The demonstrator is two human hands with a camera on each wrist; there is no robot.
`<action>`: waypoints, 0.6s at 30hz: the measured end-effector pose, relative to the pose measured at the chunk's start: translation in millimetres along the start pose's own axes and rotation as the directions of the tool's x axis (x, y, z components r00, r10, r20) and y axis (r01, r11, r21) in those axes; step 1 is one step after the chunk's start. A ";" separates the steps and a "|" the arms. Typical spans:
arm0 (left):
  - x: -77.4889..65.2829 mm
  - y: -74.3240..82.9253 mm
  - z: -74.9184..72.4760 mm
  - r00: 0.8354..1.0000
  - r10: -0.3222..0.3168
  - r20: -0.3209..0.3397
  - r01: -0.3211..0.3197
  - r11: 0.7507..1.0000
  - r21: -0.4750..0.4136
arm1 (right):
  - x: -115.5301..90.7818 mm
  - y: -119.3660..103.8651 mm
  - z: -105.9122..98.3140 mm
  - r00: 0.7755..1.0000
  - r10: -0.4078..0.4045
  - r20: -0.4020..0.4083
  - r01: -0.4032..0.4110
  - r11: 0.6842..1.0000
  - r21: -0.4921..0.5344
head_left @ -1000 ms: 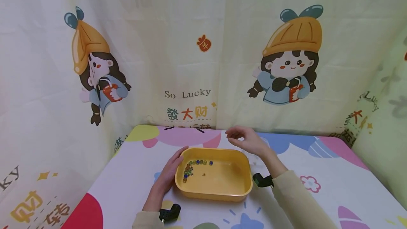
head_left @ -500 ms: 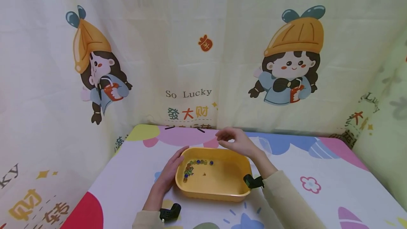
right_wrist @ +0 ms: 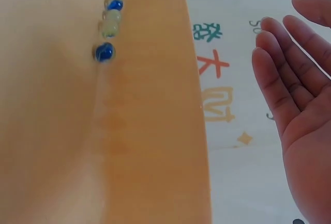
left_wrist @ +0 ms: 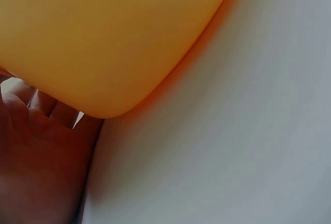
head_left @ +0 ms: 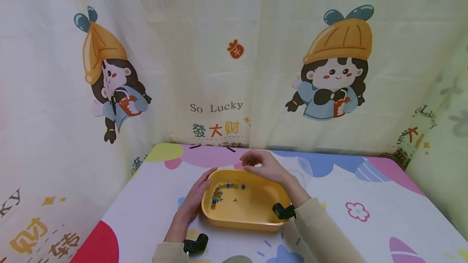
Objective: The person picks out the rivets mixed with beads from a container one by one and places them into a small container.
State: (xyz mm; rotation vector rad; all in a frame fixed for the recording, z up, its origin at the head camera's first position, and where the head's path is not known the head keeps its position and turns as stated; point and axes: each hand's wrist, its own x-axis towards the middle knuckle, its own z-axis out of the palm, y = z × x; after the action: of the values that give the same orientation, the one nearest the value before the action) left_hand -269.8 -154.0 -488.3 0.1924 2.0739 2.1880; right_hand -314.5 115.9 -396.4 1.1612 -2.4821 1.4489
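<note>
Yellow tub (head_left: 248,225) is touched by outstretched left hand (head_left: 195,193); marbles (head_left: 217,194) inside are hidden from left wrist view only; right hand (head_left: 267,167) is held thumb-apart.

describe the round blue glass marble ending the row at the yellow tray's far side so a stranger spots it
On the white table with colourful prints sits a yellow, rounded-rectangular plastic tray. Along its far inner side runs a row of small glass marbles. At the right end is the round blue glass marble, set apart from the rest of the row by a gap.
</note>
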 end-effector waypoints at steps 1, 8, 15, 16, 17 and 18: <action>-0.3 0.0 -0.1 1.000 0.000 0.000 0.000 1.000 0.002 | 0.2 0.2 1.3 1.000 0.005 0.005 -0.005 1.000 0.007; -0.6 -1.1 -0.2 1.000 -0.002 0.002 0.001 1.000 0.012 | 0.0 2.6 10.6 1.000 -0.002 0.022 0.001 0.999 0.033; 0.6 -2.3 -0.3 1.000 -0.004 0.008 0.004 1.000 0.002 | 0.0 8.6 22.3 0.999 -0.020 0.038 0.019 0.999 0.032; 0.4 -2.2 -0.3 1.000 -0.005 0.009 0.005 1.000 0.002 | 0.1 9.1 23.5 0.999 -0.024 0.043 0.023 0.999 0.027; 0.4 -2.0 -0.5 1.000 -0.001 0.010 0.001 1.000 0.010 | 0.4 9.4 24.5 0.998 -0.030 0.048 0.029 0.999 0.021; 0.5 -1.6 -1.0 1.000 0.002 0.012 -0.002 1.000 0.012 | 1.1 9.5 25.3 0.998 -0.036 0.054 0.036 0.999 0.013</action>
State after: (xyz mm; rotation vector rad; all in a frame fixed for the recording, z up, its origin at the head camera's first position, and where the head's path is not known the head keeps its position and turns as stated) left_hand -270.4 -154.8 -490.0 0.2080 2.0821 2.1702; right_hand -313.2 98.6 -417.2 1.2567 -2.4769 1.4439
